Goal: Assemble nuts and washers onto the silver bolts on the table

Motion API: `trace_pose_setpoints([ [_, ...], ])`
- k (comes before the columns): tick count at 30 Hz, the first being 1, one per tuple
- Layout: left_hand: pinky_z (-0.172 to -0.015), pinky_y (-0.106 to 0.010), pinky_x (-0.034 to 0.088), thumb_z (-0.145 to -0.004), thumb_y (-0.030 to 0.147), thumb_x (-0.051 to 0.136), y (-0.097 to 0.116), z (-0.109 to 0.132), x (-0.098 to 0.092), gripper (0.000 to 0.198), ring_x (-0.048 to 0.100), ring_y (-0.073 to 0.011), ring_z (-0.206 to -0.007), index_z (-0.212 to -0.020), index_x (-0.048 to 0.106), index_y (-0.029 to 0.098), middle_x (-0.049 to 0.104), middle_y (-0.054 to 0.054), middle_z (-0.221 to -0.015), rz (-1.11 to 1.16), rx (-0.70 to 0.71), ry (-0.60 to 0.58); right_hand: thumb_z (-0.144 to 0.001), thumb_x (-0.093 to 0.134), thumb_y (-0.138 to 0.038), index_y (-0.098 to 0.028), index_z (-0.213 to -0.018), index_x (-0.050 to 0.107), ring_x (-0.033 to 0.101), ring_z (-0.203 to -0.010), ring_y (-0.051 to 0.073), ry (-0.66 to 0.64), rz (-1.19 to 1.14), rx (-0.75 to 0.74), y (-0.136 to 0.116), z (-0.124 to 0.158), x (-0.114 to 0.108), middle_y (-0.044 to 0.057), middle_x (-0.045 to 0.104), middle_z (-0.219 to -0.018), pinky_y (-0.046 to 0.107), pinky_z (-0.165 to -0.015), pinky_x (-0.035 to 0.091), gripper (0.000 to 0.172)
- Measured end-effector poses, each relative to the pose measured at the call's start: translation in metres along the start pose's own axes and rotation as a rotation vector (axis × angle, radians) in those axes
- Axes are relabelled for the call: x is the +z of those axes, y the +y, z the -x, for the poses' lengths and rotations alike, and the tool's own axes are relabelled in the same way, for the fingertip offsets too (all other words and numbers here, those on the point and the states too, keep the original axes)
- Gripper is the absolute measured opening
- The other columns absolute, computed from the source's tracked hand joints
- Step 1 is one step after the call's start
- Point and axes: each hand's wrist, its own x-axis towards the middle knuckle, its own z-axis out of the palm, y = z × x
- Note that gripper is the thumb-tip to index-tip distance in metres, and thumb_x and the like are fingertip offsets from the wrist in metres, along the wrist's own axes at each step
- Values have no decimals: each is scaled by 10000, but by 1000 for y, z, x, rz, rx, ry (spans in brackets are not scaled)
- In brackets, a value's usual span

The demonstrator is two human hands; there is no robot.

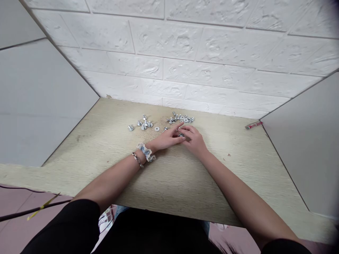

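We see a small silvery bolt (181, 134) pinched between our hands' fingertips, mostly hidden; silvery bolts and washers (182, 118) lie scattered just beyond, another cluster (141, 124) to the left.

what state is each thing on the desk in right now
left hand: flat on desk, fingers meeting right hand
right hand: fingers curled over a small metal part, grip unclear
left bolts: loose, scattered
right pile: loose, heaped
washer: lying flat, alone
red pen: lying by the wall
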Motion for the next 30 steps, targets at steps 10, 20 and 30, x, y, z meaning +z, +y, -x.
trace_pose_setpoints([
  [10, -809, -344, 442, -821, 298, 607, 8, 2, 3, 777, 599, -187, -891, -1470, 194, 182, 656, -84, -960, 128, -87, 71, -777, 654, -372, -282, -1043, 690, 599, -994, 217, 5, -76, -10, 1, -3, -2, 56, 637, -1085, 423, -864, 511, 283],
  [20, -711, -294, 443, -859, 364, 556, 16, 1, 0, 670, 561, -129, -686, -1437, 278, 171, 628, -28, -767, 188, -136, 236, -783, 616, -259, -206, -824, 608, 592, -854, 185, 146, -74, 20, -12, -4, -5, 45, 614, -857, 341, -747, 531, 67],
  [30, -732, -293, 418, -798, 313, 634, 14, 5, 2, 773, 538, -136, -718, -1459, 248, 202, 593, 14, -738, 26, -44, 84, -767, 584, -231, -231, -982, 579, 582, -900, 198, 62, -45, 42, -8, -2, -4, 48, 607, -976, 354, -789, 517, 215],
])
